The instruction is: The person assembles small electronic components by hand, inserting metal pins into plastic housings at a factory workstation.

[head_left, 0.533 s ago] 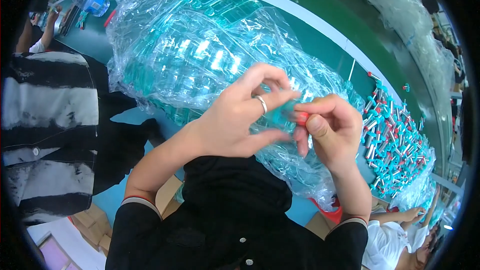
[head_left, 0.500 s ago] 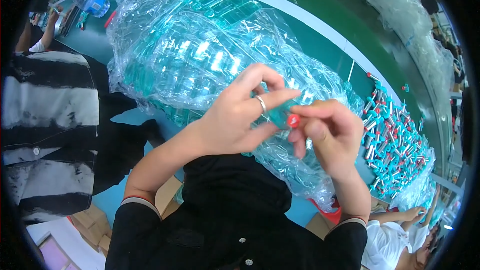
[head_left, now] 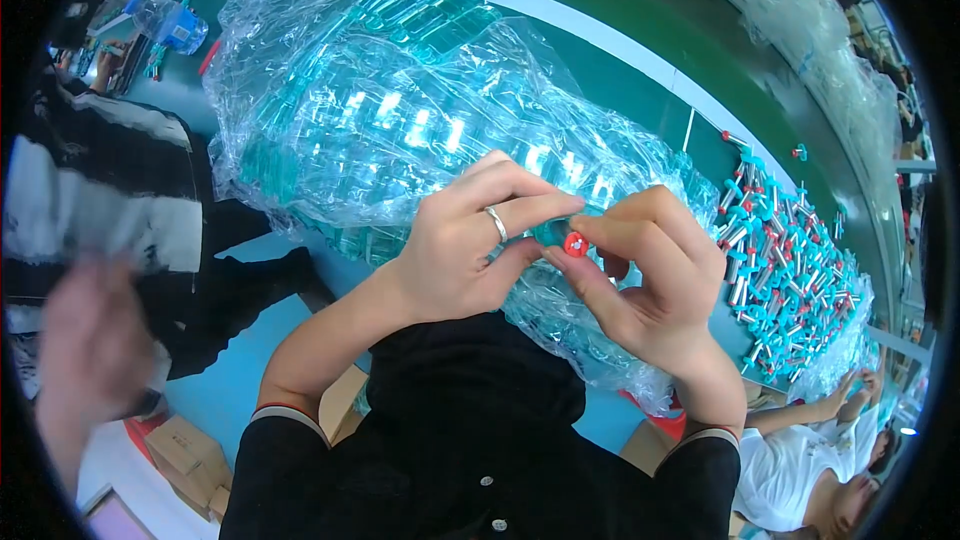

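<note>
The left hand, with a ring on one finger, pinches a small teal piece, while the right hand holds the red cap beside it between thumb and forefinger. Both are above a clear plastic bag full of teal plastic pieces, with a pile of small parts on the table to the right. At the left are a bottle and a co-worker's blurred hand

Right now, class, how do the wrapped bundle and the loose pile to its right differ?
The wrapped bundle is under clear film; the loose pile lies mostly uncovered. The wrapped bundle looks mainly teal, while the loose pile mixes teal, red and silver. The wrapped bundle spreads wider than the loose pile. Both show teal.
</note>
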